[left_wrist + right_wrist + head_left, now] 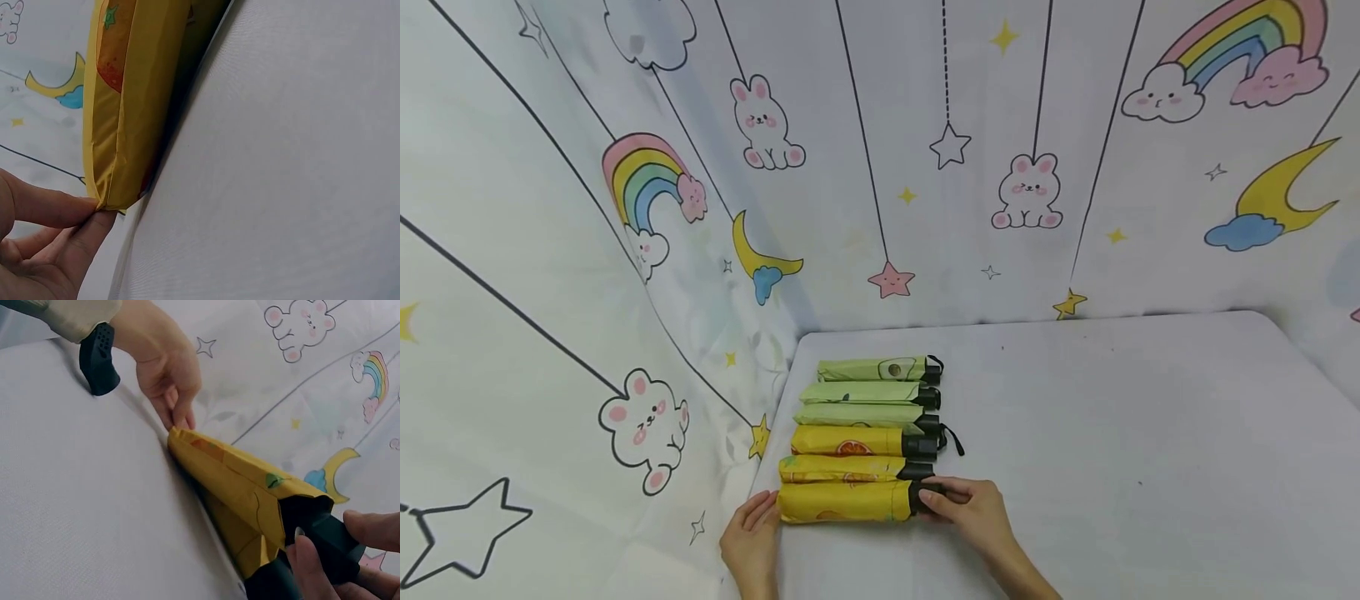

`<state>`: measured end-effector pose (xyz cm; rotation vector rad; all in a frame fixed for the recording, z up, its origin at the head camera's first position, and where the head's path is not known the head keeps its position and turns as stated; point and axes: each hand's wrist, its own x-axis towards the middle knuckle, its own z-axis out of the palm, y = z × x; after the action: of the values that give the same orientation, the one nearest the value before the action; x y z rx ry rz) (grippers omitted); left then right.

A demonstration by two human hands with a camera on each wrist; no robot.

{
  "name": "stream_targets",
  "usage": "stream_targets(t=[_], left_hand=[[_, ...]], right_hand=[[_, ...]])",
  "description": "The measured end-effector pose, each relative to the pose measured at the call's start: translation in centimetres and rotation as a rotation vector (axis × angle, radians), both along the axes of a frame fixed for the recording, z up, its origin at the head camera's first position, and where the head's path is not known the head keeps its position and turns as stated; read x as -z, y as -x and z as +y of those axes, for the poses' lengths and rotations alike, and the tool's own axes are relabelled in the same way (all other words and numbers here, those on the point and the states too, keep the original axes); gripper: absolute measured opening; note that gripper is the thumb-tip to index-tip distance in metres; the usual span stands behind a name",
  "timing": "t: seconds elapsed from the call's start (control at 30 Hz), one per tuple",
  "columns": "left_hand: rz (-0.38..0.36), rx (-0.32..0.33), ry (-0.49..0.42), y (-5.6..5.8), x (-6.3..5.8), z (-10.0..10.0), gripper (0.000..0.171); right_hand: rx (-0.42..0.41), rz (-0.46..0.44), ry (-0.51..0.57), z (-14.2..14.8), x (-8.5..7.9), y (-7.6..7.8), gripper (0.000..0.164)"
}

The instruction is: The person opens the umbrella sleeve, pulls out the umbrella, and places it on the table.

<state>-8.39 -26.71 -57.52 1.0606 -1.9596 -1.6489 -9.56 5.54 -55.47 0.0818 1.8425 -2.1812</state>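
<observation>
Folded umbrellas lie side by side on the white table. The front yellow umbrella (842, 502) has a black handle at its right end. My left hand (752, 537) pinches its left tip between thumb and finger, as the left wrist view shows up close. At the other end my right hand (976, 510) holds the black handle (331, 544) with thumb and fingers. Just behind it are a second yellow umbrella (842, 469) and a third yellow one (846, 440) printed with an orange slice. The right wrist view shows the front umbrella above its neighbour, partly covering it.
Three green umbrellas (857, 393) lie farther back in the same row, handles to the right. The white table (1120, 450) extends to the right. A patterned cloth (850, 167) rises behind the table and along its left edge.
</observation>
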Motion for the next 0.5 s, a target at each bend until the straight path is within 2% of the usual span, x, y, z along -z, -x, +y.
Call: stream_targets(t=[0.27, 0.5], left_hand=[[0.022, 0.009, 0.013, -0.1, 0.1, -0.1, 0.039], [0.031, 0.021, 0.026, -0.2, -0.4, 0.0, 0.039]], right_hand=[[0.013, -0.001, -0.003, 0.9, -0.3, 0.1, 0.045], [0.022, -0.008, -0.017, 1.6, -0.8, 0.0, 0.046]])
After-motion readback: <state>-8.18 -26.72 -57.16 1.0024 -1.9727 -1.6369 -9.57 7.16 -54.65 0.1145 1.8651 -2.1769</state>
